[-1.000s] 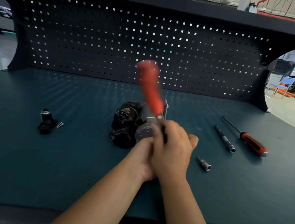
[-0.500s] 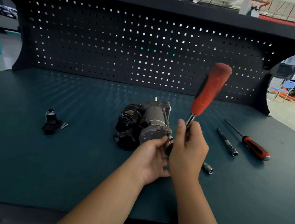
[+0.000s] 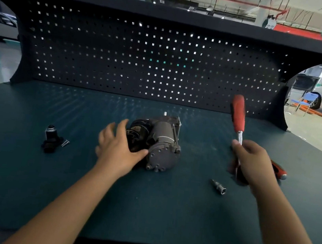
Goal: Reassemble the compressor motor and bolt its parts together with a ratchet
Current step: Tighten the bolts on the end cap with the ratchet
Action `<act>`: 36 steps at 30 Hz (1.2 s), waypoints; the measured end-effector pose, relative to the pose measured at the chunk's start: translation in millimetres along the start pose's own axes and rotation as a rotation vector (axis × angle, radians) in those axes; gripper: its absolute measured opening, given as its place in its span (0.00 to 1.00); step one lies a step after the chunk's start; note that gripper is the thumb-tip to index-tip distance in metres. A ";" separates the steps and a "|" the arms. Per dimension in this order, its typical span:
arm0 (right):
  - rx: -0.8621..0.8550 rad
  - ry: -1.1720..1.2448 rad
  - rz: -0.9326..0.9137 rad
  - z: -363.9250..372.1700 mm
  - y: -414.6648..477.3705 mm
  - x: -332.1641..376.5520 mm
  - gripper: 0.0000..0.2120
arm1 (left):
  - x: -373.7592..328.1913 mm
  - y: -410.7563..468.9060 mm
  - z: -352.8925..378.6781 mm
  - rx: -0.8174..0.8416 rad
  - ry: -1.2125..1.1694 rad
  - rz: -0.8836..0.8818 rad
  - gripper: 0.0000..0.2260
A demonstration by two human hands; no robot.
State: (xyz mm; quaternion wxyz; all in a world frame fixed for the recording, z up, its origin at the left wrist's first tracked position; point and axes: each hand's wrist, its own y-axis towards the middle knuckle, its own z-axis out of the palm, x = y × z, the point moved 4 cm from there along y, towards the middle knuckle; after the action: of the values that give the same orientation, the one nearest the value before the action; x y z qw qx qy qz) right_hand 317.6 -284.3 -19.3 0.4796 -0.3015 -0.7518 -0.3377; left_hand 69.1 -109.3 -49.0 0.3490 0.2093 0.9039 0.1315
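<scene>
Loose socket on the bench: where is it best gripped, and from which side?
Probably across the wider barrel of the socket, coming straight down from above. It lies on its side on the bench, axis slanting from far-left to near-right, leaving its two long flanks free to pinch; nothing touches it.

I could not see the head of the ratchet [image 3: 238, 116]: my right hand [image 3: 253, 161], right of the compressor motor [image 3: 163, 143], covered it, and the red handle was blurred. That hand hid most of a screwdriver [image 3: 278, 171]. My left hand [image 3: 116, 146] masked the motor's dark left end.
</scene>
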 end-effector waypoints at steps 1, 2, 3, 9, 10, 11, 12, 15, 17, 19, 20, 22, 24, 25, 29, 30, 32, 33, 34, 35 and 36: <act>0.009 -0.132 0.017 -5.9 4.4 -7.6 0.11 | 4.5 5.7 0.4 0.065 0.045 -0.001 0.40; 0.007 -0.279 0.021 -9.7 9.0 -14.2 0.09 | 8.4 11.0 2.6 0.112 0.016 0.012 0.39; 0.000 -0.421 0.018 -11.9 12.8 -19.5 0.08 | 11.2 15.0 5.1 0.156 -0.055 0.028 0.36; 0.032 -0.893 0.093 -2.5 29.0 -44.1 0.09 | 23.9 18.6 4.0 0.256 -0.276 -0.004 0.36; 0.036 -0.910 0.096 -0.3 29.4 -48.6 0.10 | 25.8 18.8 5.4 0.283 -0.350 -0.022 0.34; 0.032 -0.942 0.087 1.4 29.3 -51.8 0.11 | 27.1 20.0 7.3 0.312 -0.444 -0.032 0.31; 0.030 -0.996 0.065 3.0 29.1 -53.6 0.10 | 27.6 21.3 8.7 0.343 -0.548 -0.044 0.26; 0.024 -1.141 -0.015 4.8 30.6 -54.7 0.11 | 31.1 24.3 11.5 0.382 -0.797 -0.111 0.20; 0.011 -1.142 -0.020 4.5 30.9 -56.6 0.12 | 33.9 24.0 12.4 0.347 -0.828 -0.119 0.20; -0.021 -1.119 -0.014 4.8 28.3 -57.0 0.13 | 36.4 21.3 13.3 0.333 -0.870 -0.139 0.19; -0.053 -1.087 -0.016 4.2 25.2 -55.0 0.13 | 36.4 19.0 13.7 0.347 -0.906 -0.151 0.18; -0.189 -0.969 -0.060 0.4 15.9 -44.0 0.14 | 35.7 13.1 12.2 0.366 -0.936 -0.167 0.15; -0.316 -0.807 -0.235 1.5 2.5 -25.7 0.13 | 34.1 6.2 7.6 0.347 -0.879 -0.153 0.14; -0.301 -0.718 -0.329 7.7 -5.6 -16.1 0.12 | 33.2 2.0 4.7 0.326 -0.824 -0.136 0.15; 0.273 -0.237 -0.250 58.9 -43.3 9.4 0.17 | 26.6 -22.3 -6.1 0.210 -0.582 -0.082 0.26; 0.316 -0.212 -0.212 67.7 -51.1 12.2 0.18 | 23.3 -29.8 -8.4 0.164 -0.525 -0.047 0.26; 0.256 -0.235 -0.216 76.6 -60.4 16.1 0.22 | 14.9 -45.4 -13.0 0.071 -0.411 0.059 0.26; 0.224 -0.250 -0.210 79.2 -63.3 16.6 0.26 | 10.6 -53.3 -14.7 0.033 -0.371 0.116 0.26; 0.214 -0.258 -0.191 82.4 -64.8 15.3 0.31 | 6.0 -60.7 -15.7 0.006 -0.351 0.166 0.26; 0.217 -0.256 -0.169 85.3 -64.4 13.2 0.36 | 1.6 -68.0 -16.1 -0.011 -0.351 0.203 0.26; 0.229 -0.243 -0.145 87.8 -62.6 10.7 0.40 | -2.6 -74.7 -16.2 -0.021 -0.369 0.225 0.26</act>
State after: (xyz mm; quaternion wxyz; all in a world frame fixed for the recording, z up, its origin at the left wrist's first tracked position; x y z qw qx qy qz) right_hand 219.8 -249.9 -50.5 0.3908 -0.2283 -0.8575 -0.2447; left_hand 38.3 -177.6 -64.5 0.4937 0.3256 0.7944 0.1384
